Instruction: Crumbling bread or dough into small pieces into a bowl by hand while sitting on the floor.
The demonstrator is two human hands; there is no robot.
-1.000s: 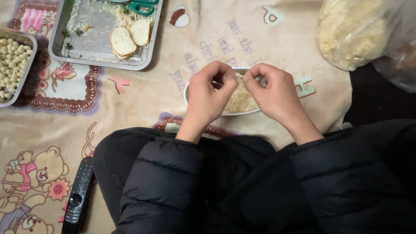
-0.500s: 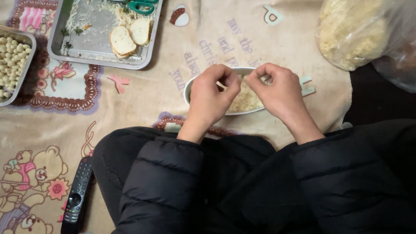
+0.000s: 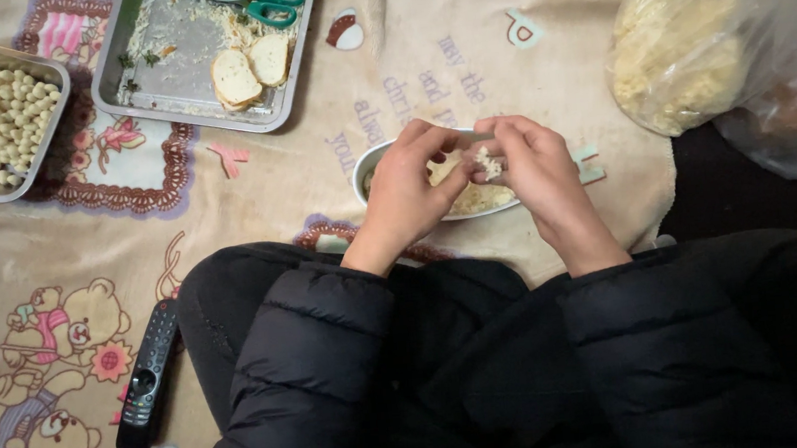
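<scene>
Hands meeting over the oval dish [image 3: 366, 163] at the blanket's centre.

Your left hand [image 3: 412, 187] and right hand [image 3: 530, 166] close their fingers together on a small lump of pale filling [image 3: 485, 162], just above the dish. At 11 o'clock sits a steel tray [image 3: 152, 90] with bread slices [image 3: 249, 71] and green scissors [image 3: 266, 2]; a remote [image 3: 146, 379] lies at 8.
</scene>
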